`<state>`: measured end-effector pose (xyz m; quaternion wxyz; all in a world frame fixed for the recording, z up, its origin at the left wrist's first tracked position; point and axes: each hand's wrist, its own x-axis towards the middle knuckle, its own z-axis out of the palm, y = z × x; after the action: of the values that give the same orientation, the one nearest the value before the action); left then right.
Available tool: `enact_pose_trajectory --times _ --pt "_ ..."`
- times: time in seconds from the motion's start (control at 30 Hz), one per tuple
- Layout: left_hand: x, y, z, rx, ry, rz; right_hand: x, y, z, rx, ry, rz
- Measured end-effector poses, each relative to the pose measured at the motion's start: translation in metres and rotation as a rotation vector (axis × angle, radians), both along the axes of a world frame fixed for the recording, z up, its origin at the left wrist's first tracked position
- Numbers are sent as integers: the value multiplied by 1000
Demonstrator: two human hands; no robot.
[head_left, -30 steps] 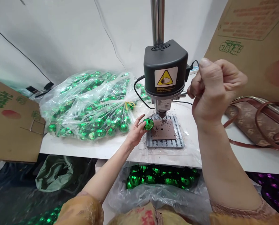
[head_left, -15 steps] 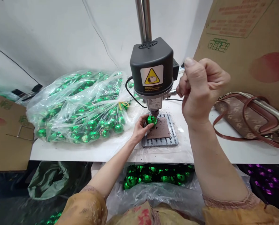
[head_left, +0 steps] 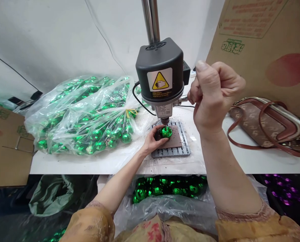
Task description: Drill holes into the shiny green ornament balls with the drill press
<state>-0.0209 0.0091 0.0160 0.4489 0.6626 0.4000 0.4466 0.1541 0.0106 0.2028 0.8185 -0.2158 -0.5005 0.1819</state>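
My left hand [head_left: 151, 141] cups a shiny green faceted bauble [head_left: 166, 132] on the brown pad [head_left: 176, 141] of a bench drill's slotted metal base [head_left: 170, 152]. The bauble sits directly under the drill chuck [head_left: 164, 120], and I cannot tell whether the bit touches it. My right hand [head_left: 214, 94] is raised in a fist beside the black drill head [head_left: 160, 69], closed around the end of a silver side lever [head_left: 184, 98].
A tied clear bag of green baubles [head_left: 82, 117] lies left of the drill on the white table [head_left: 109, 164]. A brown handbag [head_left: 263, 122] stands to the right. Below the table are another bag of green baubles [head_left: 160, 201] and purple baubles [head_left: 283, 190].
My left hand has carried the bauble rightward, from beside the chuck to directly beneath it. My right fist stays raised at the lever, and the view has shifted slightly.
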Motion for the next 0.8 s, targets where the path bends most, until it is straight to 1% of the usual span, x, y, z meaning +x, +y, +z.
enact_pose_trajectory --times 0.2,0.3,0.43,0.53,0.67,0.8 --pt "8 -3 0 -15 -2 107 0 -3 2 -4 44 34" --pt "11 -6 1 -32 -6 70 0 -3 2 9 53 43" --pt "11 -8 2 -43 -19 51 1 -3 1 -21 4 -3" --pt "11 -8 2 -28 -17 59 1 -3 -3 -22 -6 -21" --pt "12 -8 2 -10 -11 57 -1 -5 -12 21 30 -47" --pt "13 -9 1 -8 -19 58 -4 -9 -23 109 40 -48"
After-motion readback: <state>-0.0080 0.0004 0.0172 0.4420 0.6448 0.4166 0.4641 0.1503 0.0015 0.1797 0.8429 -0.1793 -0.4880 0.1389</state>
